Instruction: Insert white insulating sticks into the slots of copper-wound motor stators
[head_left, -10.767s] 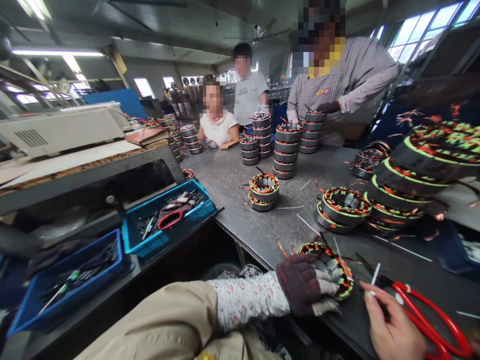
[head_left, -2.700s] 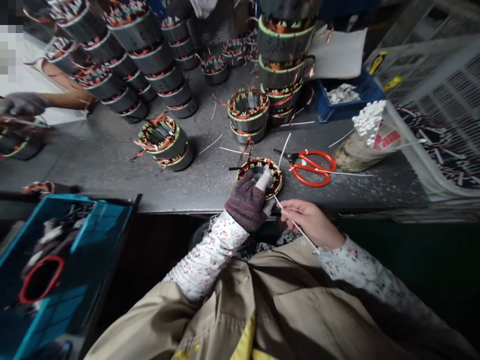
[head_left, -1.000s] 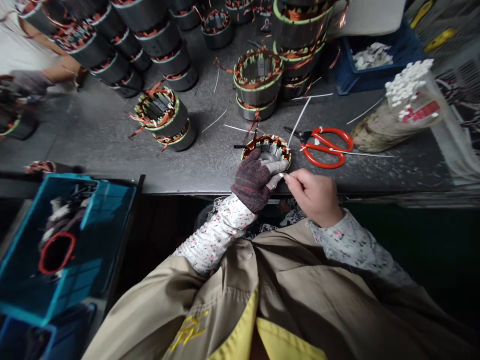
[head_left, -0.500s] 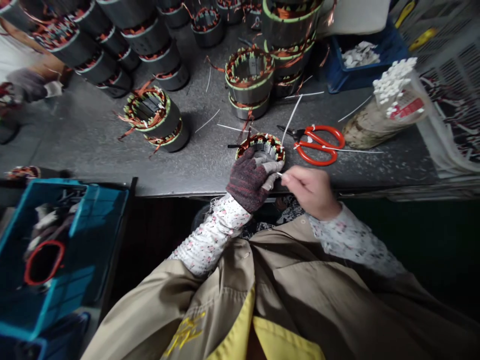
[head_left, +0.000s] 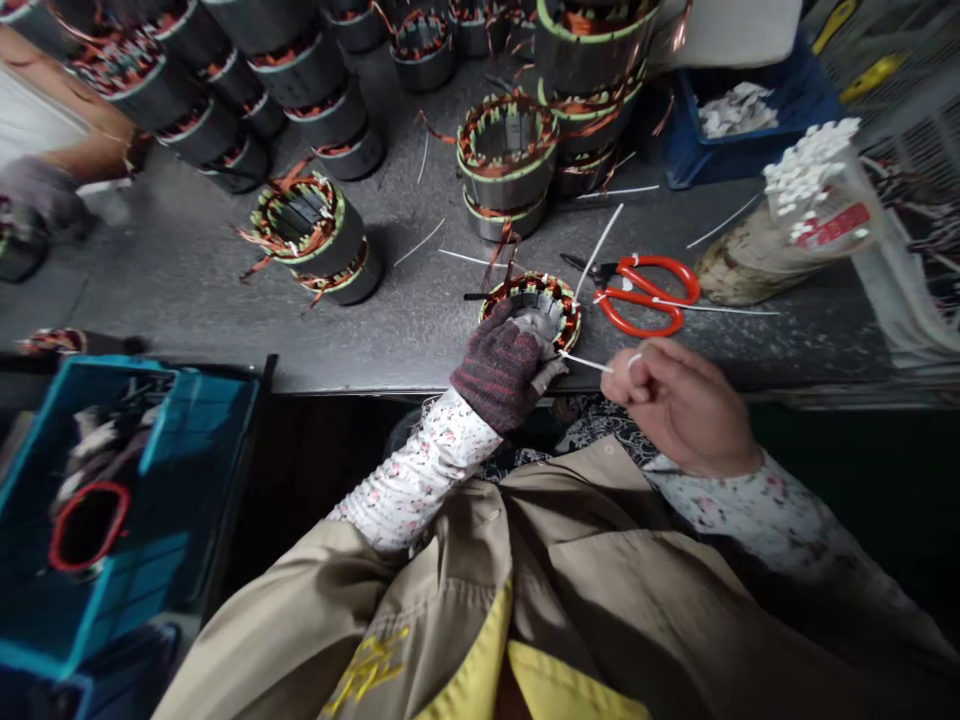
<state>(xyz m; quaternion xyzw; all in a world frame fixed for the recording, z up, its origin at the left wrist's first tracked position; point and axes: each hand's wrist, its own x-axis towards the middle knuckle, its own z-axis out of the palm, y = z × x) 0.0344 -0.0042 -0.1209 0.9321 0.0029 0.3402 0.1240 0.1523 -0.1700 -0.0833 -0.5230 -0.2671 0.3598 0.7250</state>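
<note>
My left hand (head_left: 501,368), in a dark knitted glove with pale fingertips, grips a motor stator (head_left: 568,300) wound with copper wire at the bench's front edge. Its fingers reach over the near rim and into the bore. Bare and closed, my right hand (head_left: 679,405) pinches the tail of a white cable tie (head_left: 589,363), which runs taut from the stator's near right rim. Another cable tie (head_left: 600,250) sticks up from the stator's far right side. Red-handled scissors (head_left: 651,295) lie just right of the stator, a loose white tie across their handles.
Wound stators (head_left: 322,235) stand singly and in stacks across the back and left. At right lie a bag of white cable ties (head_left: 806,215) and a blue bin (head_left: 686,150). A teal crate (head_left: 161,430) sits lower left; a co-worker's gloved hand (head_left: 49,195) is at far left.
My right hand has moved right and slightly down, away from the stator, drawing out the cable tie's tail. My left hand stays on the stator.
</note>
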